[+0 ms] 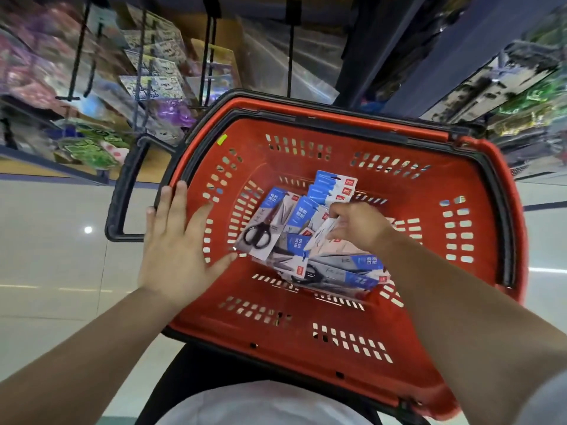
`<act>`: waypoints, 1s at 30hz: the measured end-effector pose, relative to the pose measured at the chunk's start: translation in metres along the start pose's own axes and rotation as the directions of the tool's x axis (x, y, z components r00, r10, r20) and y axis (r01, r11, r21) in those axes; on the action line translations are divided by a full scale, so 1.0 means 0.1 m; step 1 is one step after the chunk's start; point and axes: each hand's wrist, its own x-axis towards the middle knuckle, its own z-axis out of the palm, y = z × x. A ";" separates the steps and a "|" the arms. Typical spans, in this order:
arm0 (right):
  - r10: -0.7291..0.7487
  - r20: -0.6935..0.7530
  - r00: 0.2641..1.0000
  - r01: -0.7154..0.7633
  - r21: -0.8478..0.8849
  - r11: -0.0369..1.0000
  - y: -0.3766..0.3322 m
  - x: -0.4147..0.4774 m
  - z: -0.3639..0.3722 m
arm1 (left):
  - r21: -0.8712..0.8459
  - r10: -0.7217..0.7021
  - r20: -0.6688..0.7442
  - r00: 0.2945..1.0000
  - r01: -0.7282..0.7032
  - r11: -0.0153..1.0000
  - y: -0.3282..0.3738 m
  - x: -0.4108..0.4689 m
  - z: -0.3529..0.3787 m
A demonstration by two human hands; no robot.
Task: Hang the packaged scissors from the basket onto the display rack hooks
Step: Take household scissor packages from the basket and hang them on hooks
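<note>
Rests open left grip (178, 240) on rim of red basket (306, 314), pinches one scissors packet (321, 234) with right grip (359, 228) amid the pile (343, 273) inside.

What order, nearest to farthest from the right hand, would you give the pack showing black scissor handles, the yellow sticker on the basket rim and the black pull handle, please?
From the right hand:
1. Pack showing black scissor handles, just to its left in the basket.
2. Yellow sticker, on the far-left rim.
3. Black pull handle, outside the basket, farthest left.
</note>
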 end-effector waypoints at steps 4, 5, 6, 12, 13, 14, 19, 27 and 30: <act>-0.016 -0.136 0.991 0.020 0.035 0.999 -0.04 0.00 -0.14 | -0.020 -0.017 0.001 1.000 0.017 1.000 0.04 0.01 -0.03; 0.001 -0.167 0.986 0.011 0.072 0.997 -0.05 0.00 -0.18 | -0.025 -0.017 -0.001 1.000 0.017 1.000 0.07 0.02 -0.03; 0.013 -0.189 0.982 0.007 0.107 0.994 -0.05 0.00 -0.21 | -0.028 -0.008 -0.002 1.000 0.008 1.000 0.11 0.03 -0.04; -0.001 -0.343 0.939 0.083 0.224 0.971 -0.24 -0.26 -0.45 | -0.181 0.061 0.093 0.994 -0.044 0.983 0.59 0.10 -0.17; -0.006 -0.386 0.922 0.103 0.230 0.968 -0.28 -0.33 -0.51 | -0.236 0.070 0.130 0.989 -0.038 0.971 0.69 0.12 -0.20; -0.009 -0.426 0.904 0.127 0.250 0.960 -0.32 -0.41 -0.58 | -0.304 0.078 0.156 0.985 -0.027 0.952 0.79 0.13 -0.23; 0.030 -0.582 0.813 0.247 0.389 0.887 -0.61 -0.84 -0.84 | -0.607 0.018 0.293 0.956 0.172 0.776 1.25 0.21 -0.36; 0.245 -0.689 0.682 0.402 0.633 0.662 -1.03 -1.09 -1.04 | -0.718 0.006 0.307 0.952 0.228 0.658 1.48 0.28 -0.35; 0.341 -0.620 0.706 0.417 0.754 0.508 -1.13 -1.06 -1.05 | -0.733 -0.015 0.285 0.958 0.228 0.641 1.44 0.34 -0.40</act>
